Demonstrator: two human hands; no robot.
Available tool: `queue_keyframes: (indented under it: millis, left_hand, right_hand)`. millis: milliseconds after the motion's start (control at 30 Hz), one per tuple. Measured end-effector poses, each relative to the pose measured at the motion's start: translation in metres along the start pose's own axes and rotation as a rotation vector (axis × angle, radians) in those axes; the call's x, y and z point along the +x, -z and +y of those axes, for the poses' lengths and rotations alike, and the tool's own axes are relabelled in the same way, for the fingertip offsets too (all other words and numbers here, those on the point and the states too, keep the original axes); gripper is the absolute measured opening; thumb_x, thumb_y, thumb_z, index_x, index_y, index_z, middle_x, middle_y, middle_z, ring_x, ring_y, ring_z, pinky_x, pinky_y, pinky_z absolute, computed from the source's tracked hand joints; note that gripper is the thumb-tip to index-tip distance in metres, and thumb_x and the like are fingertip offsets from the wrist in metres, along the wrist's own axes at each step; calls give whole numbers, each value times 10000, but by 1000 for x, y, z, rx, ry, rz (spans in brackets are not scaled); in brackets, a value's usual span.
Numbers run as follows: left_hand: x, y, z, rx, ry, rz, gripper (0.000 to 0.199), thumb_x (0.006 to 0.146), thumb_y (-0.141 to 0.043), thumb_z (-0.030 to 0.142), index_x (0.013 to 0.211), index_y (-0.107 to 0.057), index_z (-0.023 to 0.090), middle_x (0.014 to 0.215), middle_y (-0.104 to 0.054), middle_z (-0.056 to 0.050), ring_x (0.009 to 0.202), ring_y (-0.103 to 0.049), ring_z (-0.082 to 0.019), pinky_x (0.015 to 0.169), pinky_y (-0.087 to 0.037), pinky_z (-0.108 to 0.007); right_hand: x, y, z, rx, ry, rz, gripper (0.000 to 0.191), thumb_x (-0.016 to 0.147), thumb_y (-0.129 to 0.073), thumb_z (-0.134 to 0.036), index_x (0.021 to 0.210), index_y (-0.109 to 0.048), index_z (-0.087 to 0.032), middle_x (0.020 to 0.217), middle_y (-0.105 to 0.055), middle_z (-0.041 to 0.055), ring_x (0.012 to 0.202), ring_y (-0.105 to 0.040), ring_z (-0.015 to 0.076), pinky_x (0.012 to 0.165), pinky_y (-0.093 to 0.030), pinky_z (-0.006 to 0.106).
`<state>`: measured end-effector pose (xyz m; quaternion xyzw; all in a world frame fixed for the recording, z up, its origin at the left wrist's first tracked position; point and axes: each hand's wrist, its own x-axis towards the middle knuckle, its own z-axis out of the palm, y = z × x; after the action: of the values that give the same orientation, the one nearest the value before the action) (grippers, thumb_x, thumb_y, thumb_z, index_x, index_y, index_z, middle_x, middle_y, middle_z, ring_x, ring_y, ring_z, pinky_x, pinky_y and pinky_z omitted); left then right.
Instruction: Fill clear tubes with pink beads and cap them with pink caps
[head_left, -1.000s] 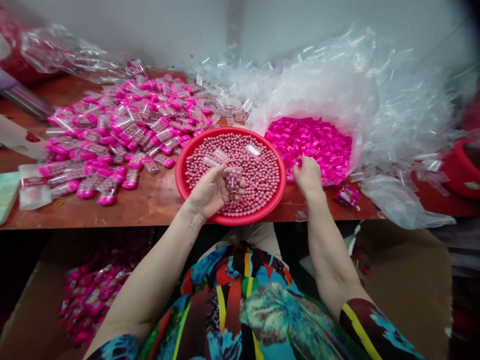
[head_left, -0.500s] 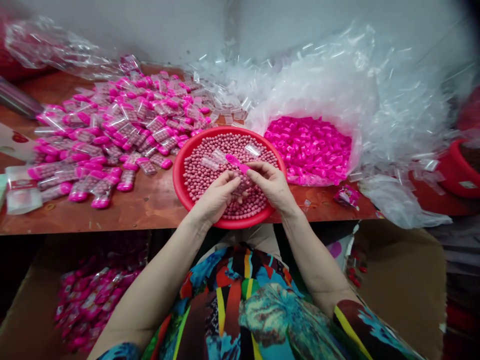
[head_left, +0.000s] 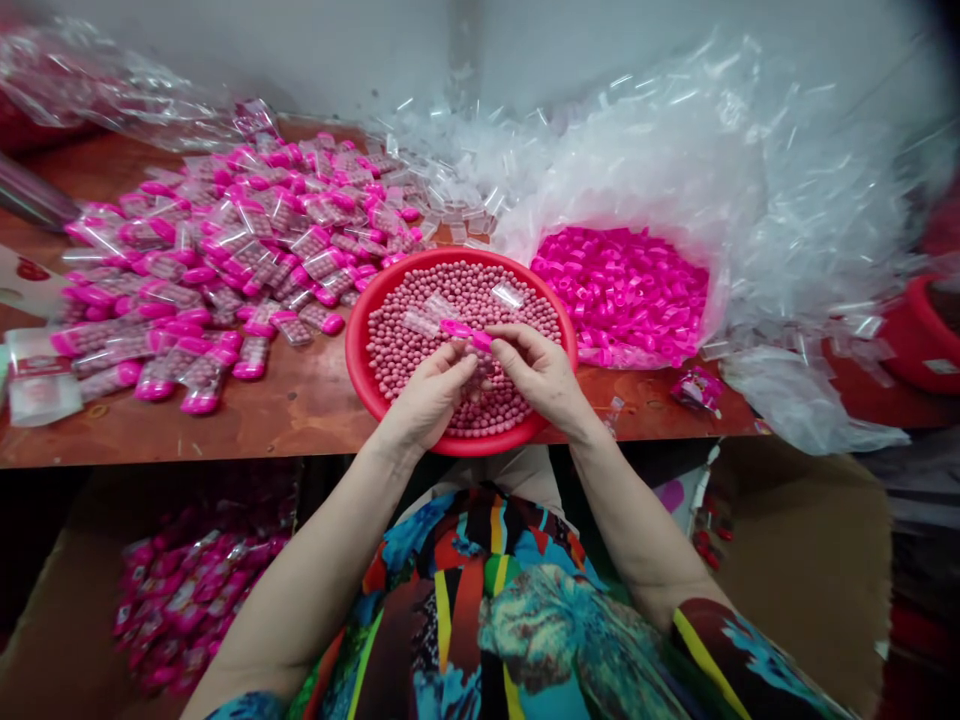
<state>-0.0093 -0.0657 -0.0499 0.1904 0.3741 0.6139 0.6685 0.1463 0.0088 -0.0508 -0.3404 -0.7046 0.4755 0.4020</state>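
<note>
Over a red basin (head_left: 362,375) of small dusty-pink balls (head_left: 484,290), both of my hands meet with fingers closed. Between thumb and fingers, my right hand (head_left: 546,378) pinches a bright pink plastic cap (head_left: 472,336), its narrow end pointing left. My left hand (head_left: 429,398) is closed on what looks like a small clear plastic container, mostly hidden by the fingers and hard to tell from the balls behind it. The cap lies just above my left fingertips; whether it touches the container I cannot tell. A few empty clear containers (head_left: 508,294) rest on the balls.
Filled pink-capped containers (head_left: 247,250) are heaped on the left of the wooden table (head_left: 300,425). Right of the basin, a clear bag holds loose pink caps (head_left: 622,295). Clear containers (head_left: 472,170) in plastic bags spread behind. Below, a cardboard box (head_left: 802,560) stands at right.
The pink cap has turned from a slant to nearly level and shifted slightly left and down toward my left fingers. Both hands stay over the basin.
</note>
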Motion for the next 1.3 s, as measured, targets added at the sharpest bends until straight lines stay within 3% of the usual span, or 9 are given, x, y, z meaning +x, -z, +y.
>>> queue_keyframes:
  millis: [67, 233, 500, 633, 833, 900, 1067, 1300]
  left_hand:
    - [0, 1, 0, 17, -4, 6, 204, 847, -813, 182, 1020, -710, 146, 974, -695, -38, 815, -655, -124, 768, -562, -231]
    - [1, 1, 0, 9, 4, 27, 188, 829, -826, 172, 989, -734, 139, 957, -697, -45, 786, -642, -123, 748, -558, -234]
    - [2, 3, -2, 1, 0, -3, 254, 796, -872, 226, 1003, -759, 132, 928, -693, -40, 729, -641, -115, 677, -558, -221]
    - [1, 3, 0, 1, 32, -25, 275, 786, -884, 261, 982, -742, 131, 888, -673, -34, 717, -660, -135, 624, -550, -229]
    - [-1, 0, -3, 100, -19, 38, 46, 893, -747, 190, 937, -757, 193, 795, -650, -21, 656, -582, -121, 594, -466, -229]
    - [-1, 0, -3, 125, -15, 48, 54, 908, -713, 186, 909, -762, 208, 761, -638, -21, 639, -559, -130, 586, -446, -245]
    - [-1, 1, 0, 85, -1, 38, 41, 888, -714, 183, 854, -737, 185, 750, -608, -27, 616, -522, -122, 531, -382, -236]
    - [-1, 0, 0, 84, -55, 143, 18, 894, -718, 197, 882, -710, 206, 782, -608, -9, 625, -507, -110, 604, -416, -247]
  right_hand:
    - [0, -2, 1, -37, 23, 8, 242, 937, -724, -373, 1100, -777, -202, 1090, -753, 65, 1013, -682, 187, 944, -556, 333]
    - [-2, -11, 3, 158, -88, 90, 291, 926, -740, -421, 1127, -769, -212, 1147, -768, 71, 1052, -709, 197, 969, -577, 344]
    - [-5, -12, -5, -156, 135, 66, 216, 1008, -602, -308, 1066, -791, -222, 1061, -767, 71, 1044, -707, 208, 961, -563, 358]
    - [-9, -17, -8, -191, 123, 139, 213, 1006, -592, -275, 1048, -792, -212, 1026, -770, 77, 989, -716, 210, 909, -568, 354]
    - [-14, -31, -7, -172, 93, 247, 218, 1008, -595, -307, 1012, -786, -203, 972, -760, 72, 952, -706, 214, 890, -575, 356]
    - [-16, -33, -7, -189, 92, 261, 223, 1017, -589, -327, 1006, -786, -223, 970, -750, 72, 941, -700, 225, 882, -583, 376]
    - [-22, -39, -8, -280, 98, 200, 293, 1059, -492, -367, 1156, -768, -337, 1006, -702, 92, 993, -674, 281, 948, -590, 472]
    - [-24, -45, -10, -292, 164, 155, 324, 1058, -469, -332, 1237, -739, -336, 1094, -701, 107, 1079, -671, 285, 1012, -586, 469]
